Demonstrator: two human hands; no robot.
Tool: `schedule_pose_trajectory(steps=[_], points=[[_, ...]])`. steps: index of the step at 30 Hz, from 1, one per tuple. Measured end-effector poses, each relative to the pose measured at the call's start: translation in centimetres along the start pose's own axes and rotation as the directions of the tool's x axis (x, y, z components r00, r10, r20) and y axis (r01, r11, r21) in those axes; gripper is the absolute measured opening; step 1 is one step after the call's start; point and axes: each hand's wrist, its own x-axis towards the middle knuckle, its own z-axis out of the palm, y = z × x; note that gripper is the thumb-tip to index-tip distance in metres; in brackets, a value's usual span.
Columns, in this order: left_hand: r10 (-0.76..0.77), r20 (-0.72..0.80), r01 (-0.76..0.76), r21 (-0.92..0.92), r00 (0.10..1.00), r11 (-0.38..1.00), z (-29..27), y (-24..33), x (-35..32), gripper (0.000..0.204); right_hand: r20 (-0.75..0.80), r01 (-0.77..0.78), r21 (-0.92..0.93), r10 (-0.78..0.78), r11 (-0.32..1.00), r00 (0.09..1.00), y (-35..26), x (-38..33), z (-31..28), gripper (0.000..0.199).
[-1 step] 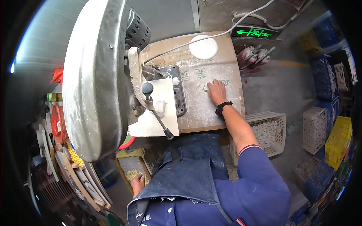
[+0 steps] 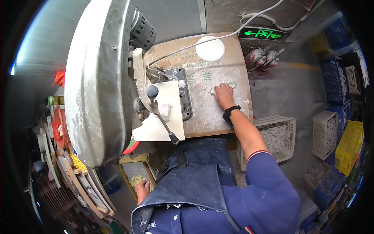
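Note:
My right hand (image 2: 224, 96), with a black band on the wrist, rests on a cardboard-covered table (image 2: 212, 121). Its fingers curl down beside several small white pieces (image 2: 209, 90), and the thumb side touches them. My left hand (image 2: 143, 191) is low on the left, at the edge of a framed tray (image 2: 147, 165) with small pale-yellow pieces (image 2: 136, 180). Its fingers are drawn together, and what they hold is hidden. Left of the right hand stands a large grey machine (image 2: 103, 85) with a ball-topped lever (image 2: 152, 92). A white block (image 2: 166, 112) lies on the machine's pale board (image 2: 171, 126).
A round white disc (image 2: 210, 49) and a white cable (image 2: 187, 48) lie at the table's back. On the right is a white crate (image 2: 290, 136) of white pieces; farther right stand blue crates (image 2: 334, 82) and a yellow one (image 2: 349, 148). Boards (image 2: 83, 183) lean at left.
The small white pieces beside my right hand sit slightly differently, bunched nearer the thumb. Both arms and the machine look the same.

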Motion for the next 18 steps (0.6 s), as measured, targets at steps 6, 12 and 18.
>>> schedule_pose_trajectory(steps=[6,12,18], points=[[0.056,0.071,-0.058,0.032,0.996,0.998,-1.2,4.2,2.4,0.024,-0.124,-0.056,0.289,0.095,0.956,0.988,-0.4,-2.3,-1.7,0.023],[0.329,0.069,-0.33,0.002,0.942,0.944,-3.5,8.1,4.8,0.023,0.056,-0.295,0.71,0.367,0.639,0.929,-3.2,-6.7,-6.4,0.028],[0.543,0.139,-0.535,-0.092,0.828,0.84,-7.3,13.1,6.6,0.019,0.309,-0.358,0.933,0.445,0.028,0.84,-8.4,-14.4,-10.3,0.027]])
